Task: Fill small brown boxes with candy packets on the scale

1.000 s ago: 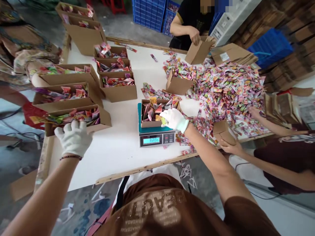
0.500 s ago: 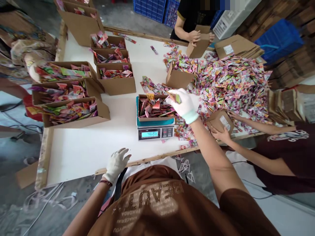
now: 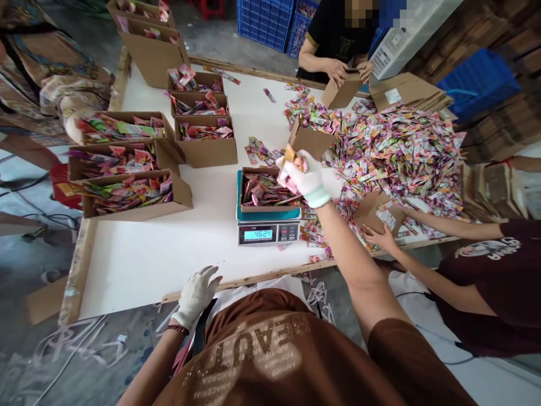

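Note:
A cardboard box (image 3: 270,208) of small colourful packets (image 3: 267,189) rests on a digital scale (image 3: 270,232) whose display reads about 4624. My gloved right hand (image 3: 306,177) is over the box's right end, its fingers closed around several of the small packets (image 3: 291,160). Near the table's front edge is my gloved left hand (image 3: 198,293), fingers apart and holding nothing. To the right of the scale spreads a big heap of the same packets (image 3: 397,144).
Filled boxes (image 3: 139,208) stand in rows at the left. Across the table a person holds a carton (image 3: 341,91). At the right another person's hands hold a cardboard box (image 3: 378,213). An upright box (image 3: 310,140) stands behind the scale.
My right hand has drawn slightly left and now holds more packets. An orange packet has left the box, and the display has dropped from about 4688. My left hand stays nearly in place.

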The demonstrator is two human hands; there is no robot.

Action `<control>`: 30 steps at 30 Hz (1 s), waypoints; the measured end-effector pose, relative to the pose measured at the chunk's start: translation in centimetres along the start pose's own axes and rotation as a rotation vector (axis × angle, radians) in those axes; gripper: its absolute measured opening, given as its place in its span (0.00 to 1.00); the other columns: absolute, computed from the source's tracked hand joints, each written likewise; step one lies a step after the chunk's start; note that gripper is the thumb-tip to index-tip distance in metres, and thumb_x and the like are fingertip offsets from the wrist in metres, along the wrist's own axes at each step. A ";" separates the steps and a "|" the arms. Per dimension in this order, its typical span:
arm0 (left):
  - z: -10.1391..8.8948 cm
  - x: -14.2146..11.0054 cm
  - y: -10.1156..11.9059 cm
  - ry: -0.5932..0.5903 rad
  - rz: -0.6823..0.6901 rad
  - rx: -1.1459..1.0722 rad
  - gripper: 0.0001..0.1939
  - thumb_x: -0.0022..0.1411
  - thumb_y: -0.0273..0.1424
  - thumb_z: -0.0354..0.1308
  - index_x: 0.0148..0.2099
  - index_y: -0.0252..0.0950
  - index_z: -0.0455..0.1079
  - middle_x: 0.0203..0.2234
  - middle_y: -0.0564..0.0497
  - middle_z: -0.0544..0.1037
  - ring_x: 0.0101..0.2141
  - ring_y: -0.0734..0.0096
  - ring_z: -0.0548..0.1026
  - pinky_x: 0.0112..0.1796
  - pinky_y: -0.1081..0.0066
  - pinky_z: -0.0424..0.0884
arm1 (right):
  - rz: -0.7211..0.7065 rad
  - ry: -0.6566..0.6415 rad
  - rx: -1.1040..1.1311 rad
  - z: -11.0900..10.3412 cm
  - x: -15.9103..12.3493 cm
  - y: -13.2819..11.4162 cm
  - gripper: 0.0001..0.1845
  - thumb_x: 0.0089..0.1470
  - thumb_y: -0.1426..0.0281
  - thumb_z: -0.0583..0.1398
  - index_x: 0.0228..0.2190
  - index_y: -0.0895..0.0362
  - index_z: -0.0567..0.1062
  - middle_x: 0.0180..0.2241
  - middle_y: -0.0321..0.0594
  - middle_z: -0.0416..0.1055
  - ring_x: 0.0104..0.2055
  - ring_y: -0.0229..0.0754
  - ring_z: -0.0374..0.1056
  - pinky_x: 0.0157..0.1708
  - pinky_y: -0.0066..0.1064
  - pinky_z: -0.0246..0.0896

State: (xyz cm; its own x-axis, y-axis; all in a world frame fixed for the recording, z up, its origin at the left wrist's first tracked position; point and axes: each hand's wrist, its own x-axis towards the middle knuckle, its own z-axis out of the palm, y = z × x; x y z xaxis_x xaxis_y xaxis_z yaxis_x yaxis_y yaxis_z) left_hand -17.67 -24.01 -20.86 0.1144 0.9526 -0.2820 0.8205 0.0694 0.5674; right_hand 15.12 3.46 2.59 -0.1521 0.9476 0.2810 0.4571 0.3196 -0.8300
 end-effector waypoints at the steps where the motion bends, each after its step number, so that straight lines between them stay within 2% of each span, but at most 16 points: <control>1: -0.1 0.1 0.1 -0.003 0.006 -0.001 0.24 0.67 0.45 0.53 0.55 0.36 0.78 0.56 0.39 0.80 0.54 0.50 0.80 0.57 0.53 0.76 | -0.008 0.035 -0.003 -1.1 -0.1 -0.2 0.09 0.70 0.61 0.55 0.41 0.52 0.70 0.38 0.39 0.77 0.40 0.43 0.73 0.48 0.38 0.72; 2: -0.2 0.3 0.3 -0.011 0.014 -0.001 0.24 0.67 0.45 0.52 0.55 0.36 0.79 0.56 0.40 0.81 0.54 0.50 0.80 0.57 0.54 0.76 | -0.028 0.044 -0.041 -2.0 -0.2 -0.5 0.09 0.69 0.61 0.56 0.43 0.52 0.71 0.40 0.39 0.77 0.42 0.43 0.74 0.48 0.38 0.72; 4: -0.5 0.7 0.9 -0.033 0.030 0.002 0.24 0.68 0.44 0.52 0.55 0.37 0.79 0.55 0.40 0.81 0.54 0.50 0.80 0.57 0.53 0.76 | -0.057 -0.056 -0.195 -2.9 -0.2 -1.0 0.12 0.65 0.64 0.60 0.49 0.53 0.72 0.47 0.42 0.78 0.47 0.44 0.75 0.52 0.37 0.70; 6: -0.9 1.1 1.5 -0.049 0.039 0.008 0.24 0.68 0.43 0.52 0.56 0.36 0.79 0.56 0.40 0.81 0.54 0.49 0.80 0.57 0.52 0.76 | -0.011 -0.288 -0.447 -2.5 0.0 -1.1 0.20 0.61 0.66 0.64 0.54 0.54 0.73 0.50 0.43 0.79 0.49 0.45 0.75 0.51 0.36 0.70; 8: -1.2 1.3 1.9 -0.046 0.047 0.011 0.23 0.67 0.43 0.53 0.55 0.37 0.79 0.55 0.40 0.81 0.54 0.49 0.80 0.57 0.53 0.76 | 0.090 -0.506 -0.704 -0.9 0.2 -0.9 0.23 0.56 0.67 0.69 0.53 0.54 0.76 0.46 0.44 0.82 0.47 0.47 0.77 0.47 0.35 0.70; 9: -1.2 1.4 2.1 -0.039 0.051 0.010 0.22 0.67 0.42 0.54 0.55 0.37 0.79 0.55 0.40 0.81 0.54 0.50 0.80 0.57 0.54 0.76 | 0.135 -0.567 -0.800 0.0 0.4 -0.6 0.21 0.54 0.68 0.70 0.50 0.55 0.78 0.43 0.45 0.83 0.45 0.48 0.77 0.45 0.35 0.69; 11: -1.3 1.3 2.2 -0.024 0.060 0.008 0.22 0.67 0.42 0.54 0.55 0.37 0.79 0.55 0.40 0.81 0.54 0.51 0.81 0.58 0.55 0.76 | 0.185 -0.604 -0.898 1.7 0.9 -0.3 0.14 0.52 0.71 0.70 0.43 0.56 0.82 0.40 0.50 0.83 0.44 0.51 0.78 0.42 0.36 0.68; 14: -1.5 0.9 2.2 -0.019 0.062 0.009 0.22 0.68 0.42 0.54 0.55 0.36 0.79 0.55 0.39 0.81 0.54 0.50 0.80 0.58 0.55 0.76 | 0.160 -0.639 -0.960 2.0 1.8 -0.5 0.08 0.56 0.72 0.66 0.39 0.58 0.83 0.42 0.55 0.83 0.45 0.55 0.79 0.41 0.37 0.67; 17: -1.6 0.6 2.0 -0.016 0.059 0.008 0.22 0.68 0.42 0.55 0.56 0.36 0.78 0.56 0.39 0.80 0.55 0.49 0.80 0.58 0.53 0.76 | 0.088 -0.596 -0.928 -0.8 2.1 -1.8 0.09 0.60 0.68 0.62 0.39 0.58 0.81 0.42 0.52 0.82 0.45 0.53 0.78 0.41 0.37 0.67; 22: -1.5 0.7 1.9 -0.012 0.071 -0.010 0.23 0.67 0.42 0.54 0.56 0.35 0.78 0.56 0.39 0.81 0.55 0.48 0.79 0.59 0.52 0.75 | 0.064 -0.295 -0.646 -10.1 -0.1 -4.2 0.08 0.60 0.63 0.60 0.34 0.54 0.76 0.34 0.43 0.80 0.35 0.47 0.74 0.38 0.39 0.69; 24: -1.5 0.9 2.1 -0.019 0.071 -0.009 0.23 0.68 0.42 0.54 0.56 0.36 0.78 0.56 0.39 0.80 0.55 0.49 0.79 0.58 0.53 0.75 | 0.074 -0.196 -0.657 -13.9 -1.4 -3.9 0.08 0.59 0.60 0.61 0.31 0.50 0.75 0.32 0.42 0.78 0.33 0.49 0.73 0.37 0.43 0.70; 26: -1.5 1.1 2.3 -0.033 0.066 -0.005 0.23 0.68 0.42 0.54 0.57 0.36 0.78 0.56 0.39 0.80 0.55 0.49 0.79 0.58 0.53 0.75 | 0.119 -0.117 -0.794 -16.7 -2.6 -2.9 0.09 0.54 0.58 0.65 0.34 0.49 0.76 0.35 0.45 0.78 0.37 0.54 0.74 0.41 0.49 0.71; 28: -1.4 1.3 2.6 -0.053 0.064 -0.003 0.23 0.68 0.42 0.54 0.57 0.36 0.78 0.57 0.39 0.80 0.55 0.49 0.79 0.59 0.53 0.75 | 0.137 -0.064 -0.913 -17.6 -3.4 -1.7 0.24 0.45 0.57 0.71 0.44 0.51 0.78 0.44 0.52 0.77 0.47 0.62 0.74 0.47 0.56 0.70; 30: -1.4 1.6 3.0 -0.069 0.074 -0.004 0.24 0.68 0.42 0.53 0.57 0.35 0.78 0.57 0.38 0.79 0.55 0.49 0.79 0.59 0.52 0.74 | 0.061 -0.073 -0.875 -16.2 -3.8 -1.0 0.38 0.44 0.58 0.74 0.55 0.56 0.76 0.53 0.59 0.74 0.56 0.64 0.71 0.55 0.58 0.68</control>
State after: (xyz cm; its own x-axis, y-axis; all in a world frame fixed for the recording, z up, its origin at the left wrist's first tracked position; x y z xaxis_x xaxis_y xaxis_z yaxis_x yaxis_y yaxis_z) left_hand -15.85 -21.90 -18.52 0.2126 0.9326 -0.2917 0.8064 0.0011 0.5913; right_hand 29.43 -0.45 10.14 -0.1475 0.9704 0.1914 0.9693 0.1803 -0.1671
